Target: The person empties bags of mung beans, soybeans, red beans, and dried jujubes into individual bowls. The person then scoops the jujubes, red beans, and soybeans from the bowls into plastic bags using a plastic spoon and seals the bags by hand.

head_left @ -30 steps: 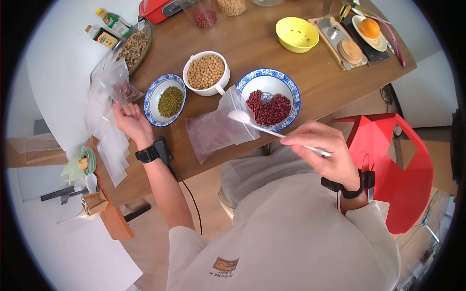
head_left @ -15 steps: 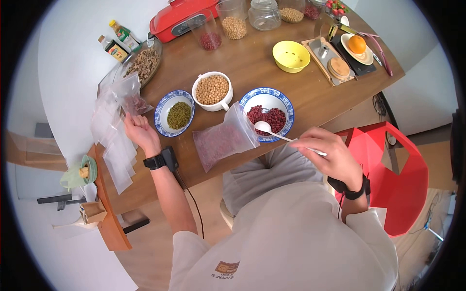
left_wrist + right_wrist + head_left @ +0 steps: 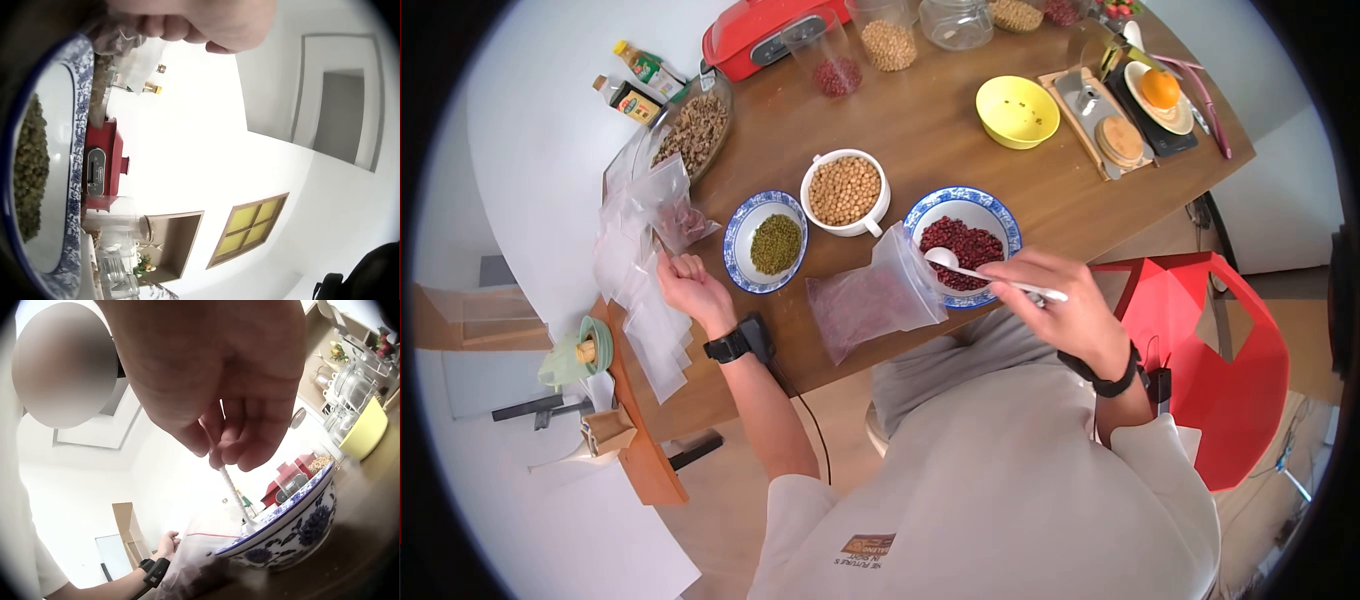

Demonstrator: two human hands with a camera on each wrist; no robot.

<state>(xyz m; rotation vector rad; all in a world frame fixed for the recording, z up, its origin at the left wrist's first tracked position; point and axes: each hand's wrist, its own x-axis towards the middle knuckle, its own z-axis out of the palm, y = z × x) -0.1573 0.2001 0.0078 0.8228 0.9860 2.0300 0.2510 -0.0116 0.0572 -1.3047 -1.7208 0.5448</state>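
My right hand (image 3: 1060, 305) pinches the handle of a white spoon (image 3: 1000, 278), whose head rests among the red beans (image 3: 972, 243) in a blue-and-white bowl (image 3: 1012, 222). In the right wrist view the spoon's ridged handle (image 3: 235, 495) slants down past the bowl's rim. A zip bag (image 3: 870, 305) with red beans inside leans by that bowl, its mouth end at the rim. Beside the bowl of green beans (image 3: 776, 245), my left hand (image 3: 697, 288) hangs with fingers loosely curled, holding nothing, close to a stack of clear bags (image 3: 658, 345).
A white cup of chickpeas (image 3: 845, 190) stands behind the two bowls. Farther back are a yellow bowl (image 3: 1017, 112), a red cooker (image 3: 770, 40), jars and a tray of dried pieces (image 3: 692, 135). A red chair (image 3: 1200, 380) is at the right.
The spoon has come down from over the zip bag into the red beans, carried by my right hand. My left hand stays beside the green beans. The head view has shifted.
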